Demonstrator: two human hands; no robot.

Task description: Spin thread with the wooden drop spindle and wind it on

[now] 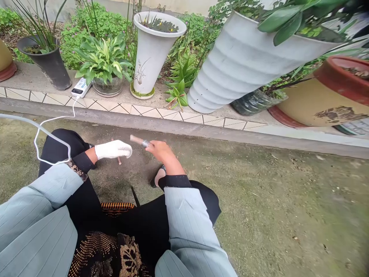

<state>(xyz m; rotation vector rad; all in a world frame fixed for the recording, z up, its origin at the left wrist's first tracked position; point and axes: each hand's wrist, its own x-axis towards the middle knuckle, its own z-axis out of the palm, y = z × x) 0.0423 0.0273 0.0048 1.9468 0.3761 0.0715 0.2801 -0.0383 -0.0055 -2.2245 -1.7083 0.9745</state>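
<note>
My right hand [160, 151], bare, is wrapped round a short wooden stick [137, 140] with a silvery band near my fingers. The stick points left and is blurred by motion. To its left, my left hand [113, 149] wears a white glove, with its fingers curled downward. A thin brown stick [119, 161] shows below the glove, and a brown end shows above it. Whether the glove grips this stick or merely covers it from view, I cannot tell. The two hands are apart, above the ground between my knees.
Potted plants line a low tiled ledge [161, 112] ahead, including a white pot [150, 50] and a tall ribbed pot [230, 61]. A white power bank [82, 87] lies there, its cable [54, 120] running toward my left sleeve. A woven seat edge [117, 207] shows below me.
</note>
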